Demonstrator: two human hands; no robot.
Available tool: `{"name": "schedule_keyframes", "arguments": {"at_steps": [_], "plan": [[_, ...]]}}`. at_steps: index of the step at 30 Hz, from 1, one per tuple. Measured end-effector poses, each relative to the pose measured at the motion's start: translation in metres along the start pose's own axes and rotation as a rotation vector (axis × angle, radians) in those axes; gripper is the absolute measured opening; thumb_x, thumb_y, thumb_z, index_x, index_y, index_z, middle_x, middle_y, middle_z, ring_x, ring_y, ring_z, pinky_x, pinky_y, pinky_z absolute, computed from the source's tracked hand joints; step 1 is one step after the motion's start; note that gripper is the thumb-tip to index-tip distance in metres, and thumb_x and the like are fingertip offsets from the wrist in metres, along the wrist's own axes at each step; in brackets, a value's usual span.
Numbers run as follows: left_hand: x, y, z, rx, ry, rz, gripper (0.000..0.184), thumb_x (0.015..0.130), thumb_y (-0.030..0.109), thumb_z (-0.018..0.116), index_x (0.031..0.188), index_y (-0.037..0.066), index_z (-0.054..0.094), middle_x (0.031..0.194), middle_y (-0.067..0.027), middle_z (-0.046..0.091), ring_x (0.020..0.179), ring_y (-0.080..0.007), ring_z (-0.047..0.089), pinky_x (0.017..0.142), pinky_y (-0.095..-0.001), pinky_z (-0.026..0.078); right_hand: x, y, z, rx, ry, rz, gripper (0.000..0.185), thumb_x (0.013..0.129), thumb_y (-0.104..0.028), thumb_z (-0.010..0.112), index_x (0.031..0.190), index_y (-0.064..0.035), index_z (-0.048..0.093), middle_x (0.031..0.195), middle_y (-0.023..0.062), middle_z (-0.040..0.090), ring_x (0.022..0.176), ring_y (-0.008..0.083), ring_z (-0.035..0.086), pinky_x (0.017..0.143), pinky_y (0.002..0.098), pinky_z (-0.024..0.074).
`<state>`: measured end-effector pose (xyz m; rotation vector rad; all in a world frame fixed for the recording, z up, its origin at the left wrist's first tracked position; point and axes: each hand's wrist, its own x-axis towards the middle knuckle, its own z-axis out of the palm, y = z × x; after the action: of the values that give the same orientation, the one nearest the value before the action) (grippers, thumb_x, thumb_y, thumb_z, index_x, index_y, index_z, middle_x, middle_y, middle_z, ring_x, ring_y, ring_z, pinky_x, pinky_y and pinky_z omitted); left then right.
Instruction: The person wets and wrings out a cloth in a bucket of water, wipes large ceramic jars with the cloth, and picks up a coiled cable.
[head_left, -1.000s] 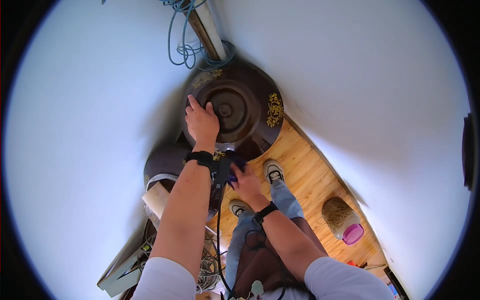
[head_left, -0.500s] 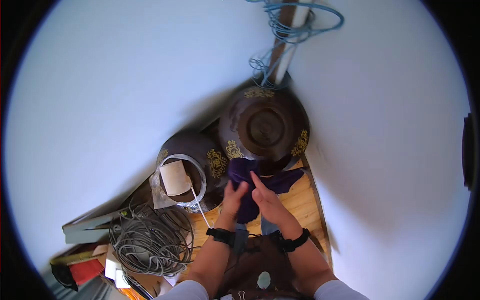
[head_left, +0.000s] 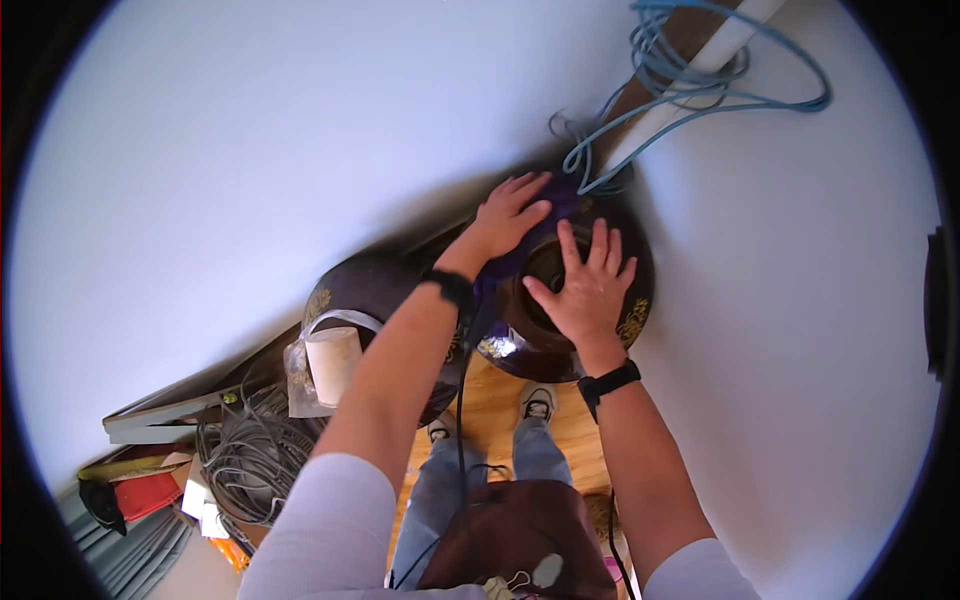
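Between two white walls (head_left: 800, 380), a big brown jar (head_left: 545, 362) stands upright, top facing up. On it, a purple cloth (head_left: 508, 266) slants longways down-left. The left hand (head_left: 507, 216) lies flat on the cloth; the right hand (head_left: 588, 295), apart, spreads over the jar.

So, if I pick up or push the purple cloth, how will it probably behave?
The purple cloth is likely floppy, as it spreads over the rounded dark jar under the left hand. It may slide when pushed, since the jar looks shiny. It seems soft, so dropping it should hardly matter.
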<state>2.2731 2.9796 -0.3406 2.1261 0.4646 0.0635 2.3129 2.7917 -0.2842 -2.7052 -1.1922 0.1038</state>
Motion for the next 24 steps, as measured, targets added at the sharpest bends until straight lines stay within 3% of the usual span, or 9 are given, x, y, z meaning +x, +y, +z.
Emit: {"name": "schedule_keyframes", "arguments": {"at_steps": [1, 3, 4, 6, 8, 11, 14, 18, 24], "plan": [[0.012, 0.001, -0.003, 0.003, -0.017, -0.021, 0.056, 0.091, 0.041, 0.053, 0.143, 0.027, 0.037, 0.146, -0.0125, 0.037, 0.137, -0.0330, 0.028, 0.105, -0.0565, 0.026, 0.001, -0.001, 0.001, -0.030, 0.018, 0.013, 0.083, 0.072, -0.062, 0.062, 0.142, -0.0282, 0.035, 0.142, 0.0185, 0.031, 0.131, 0.0390, 0.029, 0.098, 0.0620, 0.0291], [0.033, -0.004, -0.005, 0.230, -0.230, -0.059, 0.052, 0.091, 0.046, 0.051, 0.141, 0.040, 0.037, 0.151, -0.0074, 0.028, 0.140, -0.0345, 0.020, 0.103, -0.0665, 0.021, -0.001, -0.001, 0.007, -0.023, 0.000, 0.022, 0.083, 0.072, -0.062, 0.063, 0.143, -0.0282, 0.034, 0.142, 0.0184, 0.031, 0.131, 0.0391, 0.029, 0.099, 0.0612, 0.0289], [0.042, -0.008, -0.007, 0.233, -0.229, -0.056, 0.052, 0.091, 0.046, 0.051, 0.141, 0.040, 0.037, 0.151, -0.0074, 0.028, 0.140, -0.0345, 0.020, 0.103, -0.0665, 0.021, 0.002, -0.001, 0.006, -0.035, 0.012, 0.030, 0.084, 0.072, -0.062, 0.063, 0.143, -0.0283, 0.033, 0.142, 0.0183, 0.030, 0.131, 0.0391, 0.028, 0.099, 0.0604, 0.0287], [0.061, -0.016, -0.005, 0.259, -0.437, -0.091, 0.053, 0.091, 0.044, 0.052, 0.141, 0.041, 0.034, 0.151, -0.0076, 0.027, 0.140, -0.0334, 0.022, 0.104, -0.0660, 0.021, 0.006, -0.002, 0.001, -0.042, 0.004, 0.029, 0.083, 0.073, -0.060, 0.063, 0.144, -0.0289, 0.032, 0.143, 0.0179, 0.029, 0.132, 0.0388, 0.027, 0.100, 0.0585, 0.0279], [0.064, -0.035, 0.006, 0.216, -0.414, -0.033, 0.053, 0.092, 0.039, 0.051, 0.142, 0.040, 0.033, 0.150, -0.0086, 0.030, 0.140, -0.0336, 0.023, 0.104, -0.0672, 0.021, 0.004, -0.003, 0.003, -0.042, -0.047, 0.057, 0.082, 0.073, -0.058, 0.064, 0.144, -0.0297, 0.032, 0.144, 0.0175, 0.028, 0.132, 0.0387, 0.027, 0.100, 0.0574, 0.0276], [0.041, -0.041, 0.006, 0.139, -0.271, -0.005, 0.053, 0.092, 0.034, 0.051, 0.142, 0.039, 0.033, 0.148, -0.0092, 0.034, 0.139, -0.0336, 0.025, 0.103, -0.0674, 0.023, 0.005, -0.003, 0.004, -0.038, -0.028, 0.062, 0.083, 0.073, -0.056, 0.065, 0.144, -0.0305, 0.031, 0.144, 0.0172, 0.028, 0.132, 0.0381, 0.027, 0.100, 0.0561, 0.0279], [-0.005, -0.044, 0.007, 0.052, -0.058, -0.045, 0.055, 0.091, 0.026, 0.053, 0.143, 0.033, 0.034, 0.145, -0.0103, 0.037, 0.135, -0.0364, 0.029, 0.105, -0.0598, 0.027, 0.004, -0.005, 0.004, -0.043, -0.037, 0.068, 0.082, 0.074, -0.057, 0.064, 0.144, -0.0313, 0.030, 0.145, 0.0166, 0.028, 0.132, 0.0376, 0.027, 0.100, 0.0563, 0.0282], [-0.099, -0.047, 0.026, 0.031, 0.422, -0.080, 0.059, 0.087, 0.008, 0.054, 0.142, 0.014, 0.036, 0.139, -0.0197, 0.039, 0.128, -0.0418, 0.036, 0.108, -0.0451, 0.030, 0.005, -0.010, 0.000, -0.078, -0.059, 0.084, 0.085, 0.072, -0.055, 0.067, 0.144, -0.0290, 0.030, 0.145, 0.0172, 0.027, 0.132, 0.0376, 0.027, 0.101, 0.0532, 0.0281], [-0.165, 0.022, 0.090, -0.008, 0.684, -0.358, 0.059, 0.086, 0.001, 0.051, 0.142, 0.010, 0.036, 0.139, -0.0212, 0.037, 0.131, -0.0433, 0.031, 0.109, -0.0486, 0.026, 0.005, -0.014, -0.001, -0.108, -0.059, 0.036, 0.084, 0.074, -0.052, 0.067, 0.145, -0.0261, 0.029, 0.145, 0.0198, 0.028, 0.132, 0.0389, 0.028, 0.100, 0.0525, 0.0286]]}}
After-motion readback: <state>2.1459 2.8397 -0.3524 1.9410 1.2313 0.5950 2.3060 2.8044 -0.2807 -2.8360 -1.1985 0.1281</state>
